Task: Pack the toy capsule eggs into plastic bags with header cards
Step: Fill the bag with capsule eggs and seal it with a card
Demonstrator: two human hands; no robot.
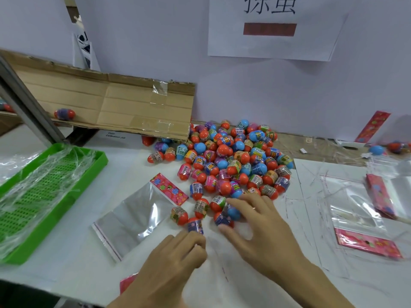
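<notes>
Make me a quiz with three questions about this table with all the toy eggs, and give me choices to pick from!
1. Where is the empty plastic bag with the flowered header card?
A. inside the green tray
B. flat on the table, left of the egg pile
C. on the cardboard

2. What colour is the tray on the left?
A. green
B. yellow
C. black

3. What is the left hand doing?
A. lying flat and open
B. holding a bag
C. curling its fingers round one egg

Answers:
1 B: the bag lies flat beside the egg pile.
2 A: its rim and mesh floor are bright green.
3 C: its fingertips close on the egg nearest it, while the right hand reaches over other eggs.
</notes>
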